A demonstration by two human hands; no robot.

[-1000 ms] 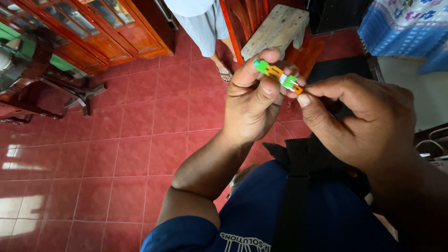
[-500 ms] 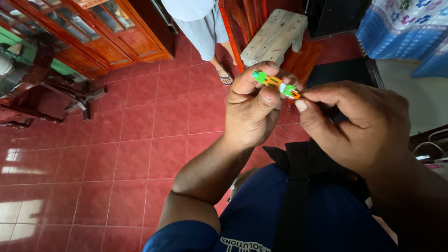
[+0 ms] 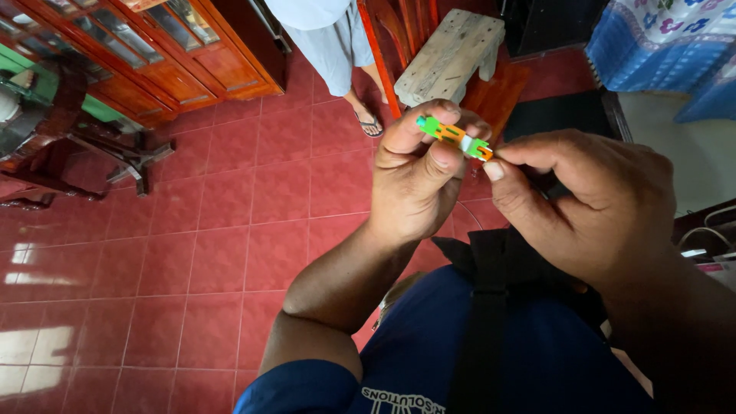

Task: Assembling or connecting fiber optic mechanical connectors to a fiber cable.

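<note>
Item: small connector-like plastic piece (image 3: 454,136), green at its far-left end, white in the middle, orange at its near-right end. Location: held in the air at chest height, in the upper middle of the view, above the red tiled floor (image 3: 230,230).

Left hand (image 3: 418,180): fingers curled around the green end, thumb pressed along the near side of the piece; a firm pinch grasp.

Right hand (image 3: 590,203): thumb and forefinger closed at the orange end; the fingertips meet the piece there, but whether they grip the orange part itself or something thin leading into it cannot be told.

Progress, as a judgement: the piece appears whole, with its coloured sections joined in line; the work looks to be at the fitting or adjusting of the orange end, not finished, since both hands are engaged on it. What is left cannot be read from this view.

Surroundings: a weathered wooden stool (image 3: 452,54) far, just beyond the hands; another person's legs and sandalled foot (image 3: 369,121) far, left of the stool; a red-brown glazed wooden cabinet (image 3: 153,54) far left; a blue patterned cloth (image 3: 667,46) far right; a black strap (image 3: 483,322) across the blue shirt (image 3: 537,360), near.

Obstructions: nothing lies between the hands; the right-hand fingers hide the orange tip.
</note>
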